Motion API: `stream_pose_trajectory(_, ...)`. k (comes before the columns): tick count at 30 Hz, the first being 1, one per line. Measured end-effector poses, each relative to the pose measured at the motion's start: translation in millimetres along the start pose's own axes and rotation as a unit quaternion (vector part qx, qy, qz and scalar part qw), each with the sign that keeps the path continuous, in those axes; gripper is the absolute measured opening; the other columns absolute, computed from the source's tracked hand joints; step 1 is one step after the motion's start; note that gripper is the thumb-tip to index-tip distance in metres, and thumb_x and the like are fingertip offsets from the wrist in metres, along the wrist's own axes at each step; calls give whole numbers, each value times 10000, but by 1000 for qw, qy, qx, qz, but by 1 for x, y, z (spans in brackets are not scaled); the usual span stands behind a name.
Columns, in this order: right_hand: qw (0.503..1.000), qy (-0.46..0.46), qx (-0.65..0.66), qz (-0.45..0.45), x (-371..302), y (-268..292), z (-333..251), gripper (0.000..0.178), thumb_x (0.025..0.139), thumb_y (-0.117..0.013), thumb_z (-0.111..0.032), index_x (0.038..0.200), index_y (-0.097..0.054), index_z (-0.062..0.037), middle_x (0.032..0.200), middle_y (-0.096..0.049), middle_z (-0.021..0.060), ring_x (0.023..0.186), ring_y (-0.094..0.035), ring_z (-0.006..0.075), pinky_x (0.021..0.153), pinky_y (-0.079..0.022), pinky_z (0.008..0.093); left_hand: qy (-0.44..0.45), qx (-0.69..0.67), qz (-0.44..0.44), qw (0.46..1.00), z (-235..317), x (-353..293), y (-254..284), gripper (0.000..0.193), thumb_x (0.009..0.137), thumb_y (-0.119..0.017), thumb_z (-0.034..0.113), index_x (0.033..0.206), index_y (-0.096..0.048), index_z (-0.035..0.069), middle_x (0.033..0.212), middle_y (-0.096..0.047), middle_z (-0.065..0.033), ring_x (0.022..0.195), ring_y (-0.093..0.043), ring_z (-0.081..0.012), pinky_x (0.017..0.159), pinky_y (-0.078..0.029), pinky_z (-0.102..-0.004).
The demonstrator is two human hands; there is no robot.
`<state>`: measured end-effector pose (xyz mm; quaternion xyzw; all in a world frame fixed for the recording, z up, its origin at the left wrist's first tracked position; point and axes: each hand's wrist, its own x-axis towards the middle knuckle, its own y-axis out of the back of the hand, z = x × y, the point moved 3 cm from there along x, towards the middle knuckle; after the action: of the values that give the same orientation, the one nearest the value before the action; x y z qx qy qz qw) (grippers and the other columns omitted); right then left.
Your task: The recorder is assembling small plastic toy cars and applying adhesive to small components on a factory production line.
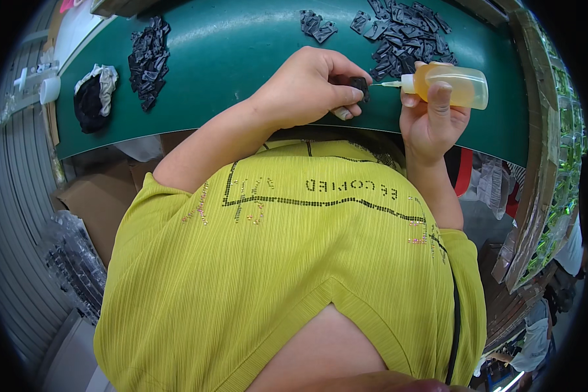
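Pinched between the thumb and fingers of my left hand (310, 88) is a small black plastic part (360, 86), mostly covered by the fingertips. My right hand (436, 124) grips a clear squeeze bottle (462, 87) of amber liquid, tilted onto its side. The bottle's white cap and thin needle tip (391, 83) point left, and the needle's end is at or very near the black part. Whether liquid is coming out is too small to tell. Beyond the right hand lies a large heap of flat black plastic parts (408, 39).
On the green tabletop (235, 52) are a smaller group of black parts (317, 26) and a long pile of black pieces (149, 62) at left. A black and white cloth bundle (95, 98) lies at the far left. A cardboard-edged partition (536, 130) bounds the right side.
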<state>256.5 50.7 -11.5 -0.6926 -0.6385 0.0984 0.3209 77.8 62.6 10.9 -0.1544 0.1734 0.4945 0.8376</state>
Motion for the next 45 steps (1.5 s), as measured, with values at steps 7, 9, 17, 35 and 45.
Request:
stream_pose_trajectory(7,996,52,-60,-35,-4,-12,-1,133,854,-646,-46,945,-597,38,893,-628,137,622,-552,136,534,-448,223,11,-31,-4,999,-1,0,4,232,795,-646,10,1002,-570,-62,815,-628,-104,696,-663,-170,624,-551,-245)
stream_pose_trajectory(9,995,54,-79,-36,-4,-14,-1,129,850,-650,-42,940,-601,37,884,-631,136,619,-552,133,535,-448,221,16,-27,-6,999,0,0,4,232,794,-647,22,1000,-584,-62,824,-638,-109,689,-662,-169,616,-547,-246)
stream_pose_trajectory(17,996,48,-74,-27,-5,-16,-1,120,846,-651,-34,937,-606,30,874,-635,127,623,-558,125,541,-462,220,29,-11,-15,999,0,1,5,236,788,-648,32,1000,-609,-64,817,-654,-109,676,-659,-161,604,-536,-242)
stream_pose_trajectory(35,1000,8,1,-12,-1,-2,-2,217,900,-611,-178,1003,-558,5,984,-584,147,649,-550,148,511,-441,224,35,-21,-11,999,0,0,6,226,790,-653,39,993,-627,-57,803,-662,-112,652,-654,-153,597,-533,-235)
stream_pose_trajectory(45,993,-9,-70,-94,-6,-9,-5,219,882,-630,-163,990,-551,11,955,-538,123,606,-511,119,483,-418,199,46,-28,-1,999,2,-2,7,228,789,-665,54,988,-629,-50,791,-663,-109,635,-657,-151,592,-533,-229)
